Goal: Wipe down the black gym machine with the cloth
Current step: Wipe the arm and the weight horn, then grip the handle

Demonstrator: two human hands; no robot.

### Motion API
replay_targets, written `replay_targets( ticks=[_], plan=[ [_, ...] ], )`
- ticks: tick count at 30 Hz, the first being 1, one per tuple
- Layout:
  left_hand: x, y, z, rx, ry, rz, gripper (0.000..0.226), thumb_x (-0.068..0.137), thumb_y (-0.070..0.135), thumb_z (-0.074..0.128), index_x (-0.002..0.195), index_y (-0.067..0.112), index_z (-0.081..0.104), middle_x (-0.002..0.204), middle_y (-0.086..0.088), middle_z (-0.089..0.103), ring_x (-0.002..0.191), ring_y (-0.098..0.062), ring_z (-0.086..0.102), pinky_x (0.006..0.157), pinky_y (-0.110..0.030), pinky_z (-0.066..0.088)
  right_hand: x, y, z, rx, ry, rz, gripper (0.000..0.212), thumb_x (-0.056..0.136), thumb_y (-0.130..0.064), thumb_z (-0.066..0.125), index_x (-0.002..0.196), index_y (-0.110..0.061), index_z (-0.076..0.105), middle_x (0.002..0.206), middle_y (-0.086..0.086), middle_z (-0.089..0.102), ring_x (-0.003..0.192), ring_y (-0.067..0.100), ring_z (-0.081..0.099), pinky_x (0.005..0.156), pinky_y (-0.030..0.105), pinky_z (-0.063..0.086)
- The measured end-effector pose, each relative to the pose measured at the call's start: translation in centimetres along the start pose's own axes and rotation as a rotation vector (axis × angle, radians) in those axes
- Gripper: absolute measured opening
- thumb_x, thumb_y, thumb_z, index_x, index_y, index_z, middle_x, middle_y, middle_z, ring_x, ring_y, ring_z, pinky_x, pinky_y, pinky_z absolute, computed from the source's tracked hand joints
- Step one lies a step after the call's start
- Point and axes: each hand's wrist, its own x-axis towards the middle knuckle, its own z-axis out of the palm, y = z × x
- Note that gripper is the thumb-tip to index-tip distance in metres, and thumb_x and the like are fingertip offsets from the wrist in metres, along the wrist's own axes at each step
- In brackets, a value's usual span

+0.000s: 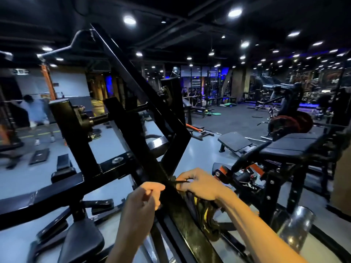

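Dim gym floor lay behind the black gym machine (121,114), where both hands, left hand (146,198) and right hand (199,184), pinched the dark cloth (191,201) at lower centre, which might snag on the frame's edge.

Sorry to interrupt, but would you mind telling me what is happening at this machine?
A person is working at the black gym machine, both hands on one slanted bar. The right hand grips a dark cloth against the bar, fingers curled. The left hand is curled at the bar's other side; whether it holds the cloth is unclear.
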Motion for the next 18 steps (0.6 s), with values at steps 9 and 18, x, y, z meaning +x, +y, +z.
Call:
replay_targets(
  ticks=[9, 18],
  plan=[
    [0.9, -0.4, 1.7, 0.05, 0.133, 0.098, 0.027, 0.099, 0.018, 0.061, 0.09, 0.039, 0.076, 0.063, -0.002, 0.057, 0.065, -0.033, 0.057, 0.062, -0.054, 0.051, -2.8, 1.4, -1.1, 0.113, -0.045, -0.101, 0.013, 0.101, -0.022, 0.063, 0.098, -0.025, 0.076, 0.1, -0.009, 0.075, 0.1, 0.006, 0.068, 0.094, 0.023, 0.046],
    [0.3, -0.4, 2.5, 0.021, 0.169, 0.075, 0.027, 0.101, 0.016, 0.059, 0.089, 0.034, 0.075, 0.071, -0.015, 0.052, 0.061, -0.03, 0.048, 0.056, -0.046, 0.041, -5.4, 0.6, -3.9, 0.037, -0.16, -0.217, 0.017, 0.102, -0.024, 0.062, 0.102, -0.034, 0.076, 0.102, -0.008, 0.074, 0.101, 0.009, 0.067, 0.093, 0.028, 0.046]
  ],
)
